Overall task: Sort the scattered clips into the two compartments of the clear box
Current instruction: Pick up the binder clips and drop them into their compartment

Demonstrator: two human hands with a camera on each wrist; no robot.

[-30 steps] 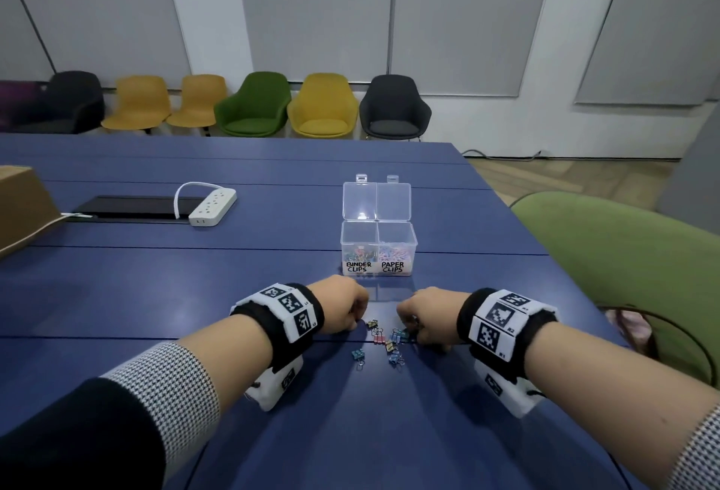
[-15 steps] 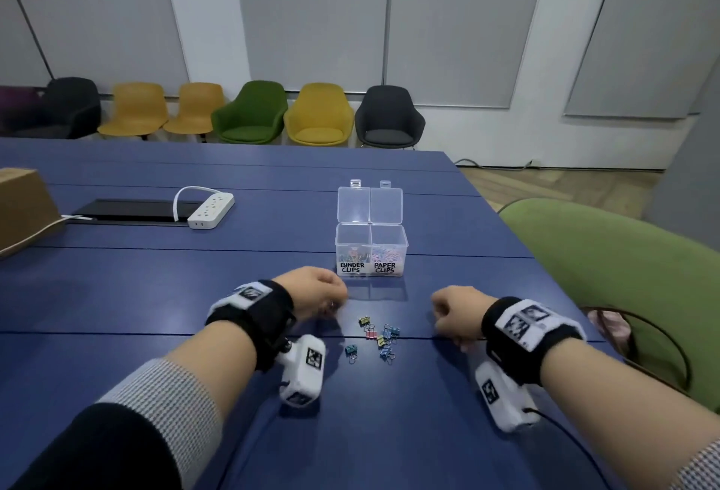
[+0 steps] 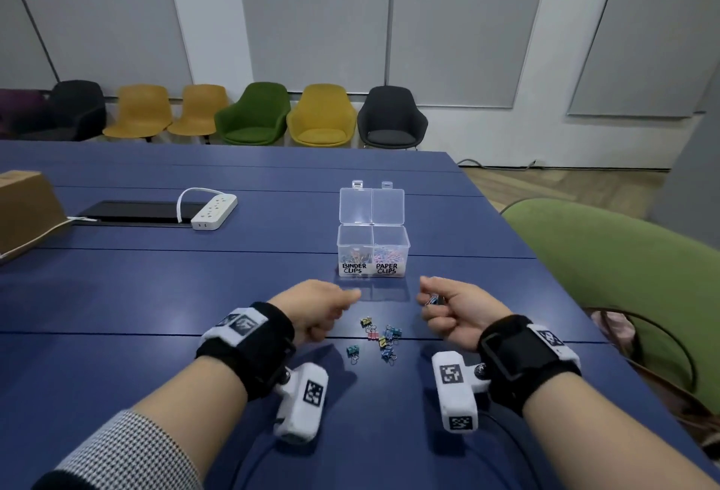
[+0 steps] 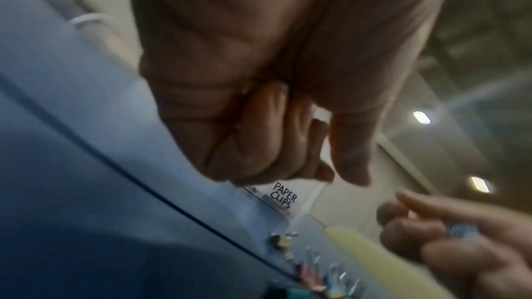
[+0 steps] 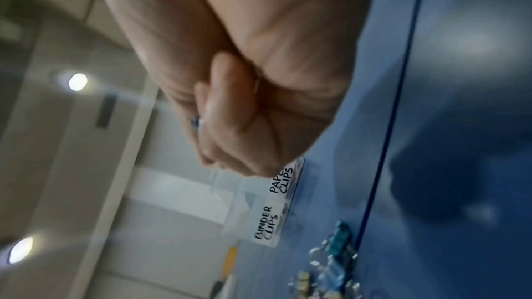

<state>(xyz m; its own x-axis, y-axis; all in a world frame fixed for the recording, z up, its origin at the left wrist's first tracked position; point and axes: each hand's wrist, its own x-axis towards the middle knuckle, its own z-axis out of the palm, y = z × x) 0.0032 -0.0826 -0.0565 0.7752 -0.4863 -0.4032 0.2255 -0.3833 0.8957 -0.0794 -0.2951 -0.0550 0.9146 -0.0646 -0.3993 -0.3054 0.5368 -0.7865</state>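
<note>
The clear box (image 3: 373, 255) stands open mid-table; its left compartment is labelled BINDER CLIPS, its right one PAPER CLIPS, and both hold coloured clips. Several small binder clips (image 3: 380, 337) lie scattered in front of it, between my hands. My right hand (image 3: 430, 296) hovers just in front of the box's right side and pinches a blue binder clip (image 5: 195, 121) in its curled fingers. Just in front of the box's left side, my left hand (image 3: 343, 302) is curled into a loose fist with thumb against forefinger. No clip shows in the left hand (image 4: 336, 167) in the wrist view.
A white power strip (image 3: 214, 212) and a black panel (image 3: 132, 212) lie at the far left, with a cardboard box (image 3: 23, 212) at the table's left edge. A green chair (image 3: 623, 275) stands close on the right. Chairs line the back wall.
Both hands have lifted off the clip pile and moved apart and forward toward the box. The right hand has turned and now shows a blue clip in its fingers.
</note>
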